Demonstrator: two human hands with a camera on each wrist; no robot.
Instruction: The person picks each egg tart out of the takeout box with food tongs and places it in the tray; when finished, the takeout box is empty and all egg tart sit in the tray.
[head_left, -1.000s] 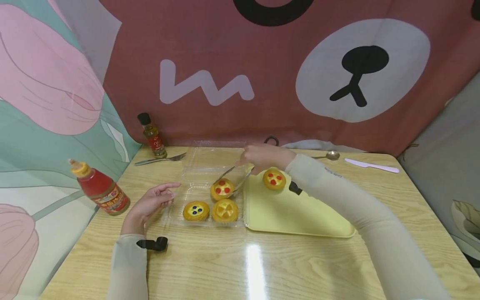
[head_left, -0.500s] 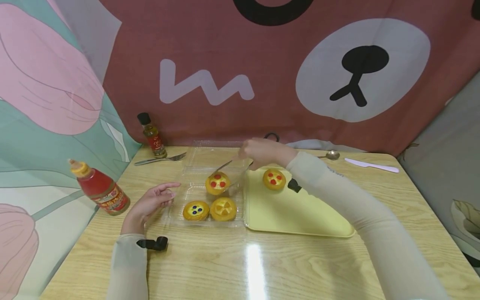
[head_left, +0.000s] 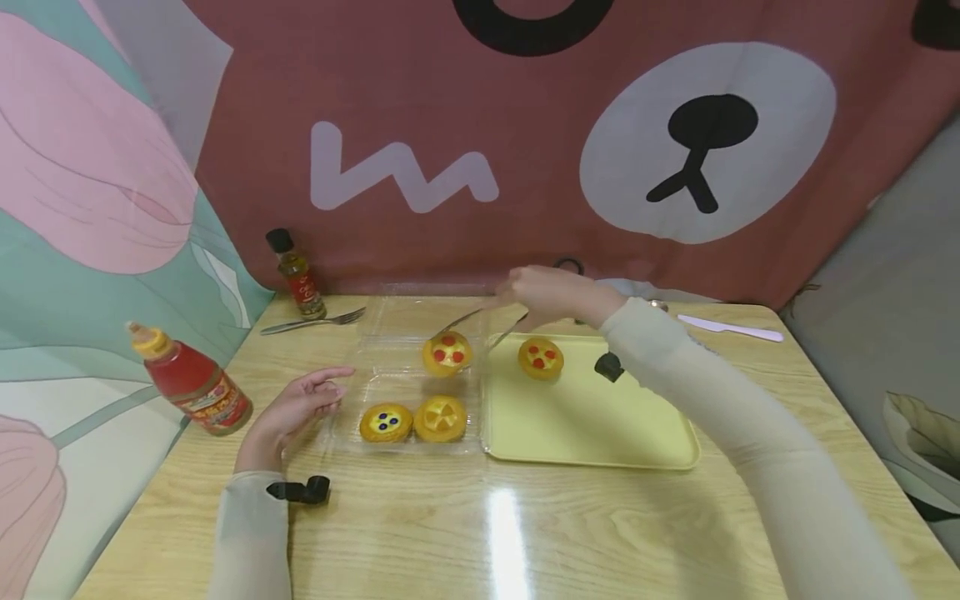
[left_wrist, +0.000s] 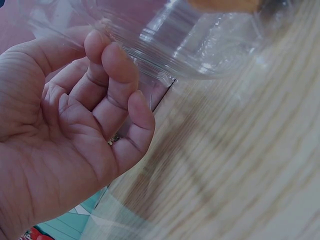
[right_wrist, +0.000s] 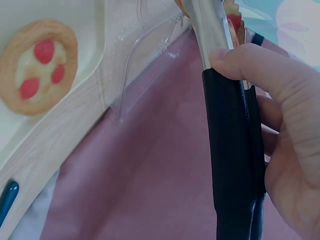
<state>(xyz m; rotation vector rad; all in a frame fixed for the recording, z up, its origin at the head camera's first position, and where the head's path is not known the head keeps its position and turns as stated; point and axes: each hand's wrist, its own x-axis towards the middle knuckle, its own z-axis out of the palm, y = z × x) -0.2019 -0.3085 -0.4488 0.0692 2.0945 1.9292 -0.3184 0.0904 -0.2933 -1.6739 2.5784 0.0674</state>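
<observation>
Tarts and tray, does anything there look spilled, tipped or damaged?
Nothing stands out. One tart sits face up on the tray, two tarts lie in the clear box, and the tongs hold another tart. I see no spill or breakage.

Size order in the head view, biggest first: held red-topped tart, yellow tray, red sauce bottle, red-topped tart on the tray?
1. Yellow tray
2. Red sauce bottle
3. Held red-topped tart and red-topped tart on the tray: too alike to rank.

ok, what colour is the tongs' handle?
Black; the tongs' handle shows best in the right wrist view.
</observation>
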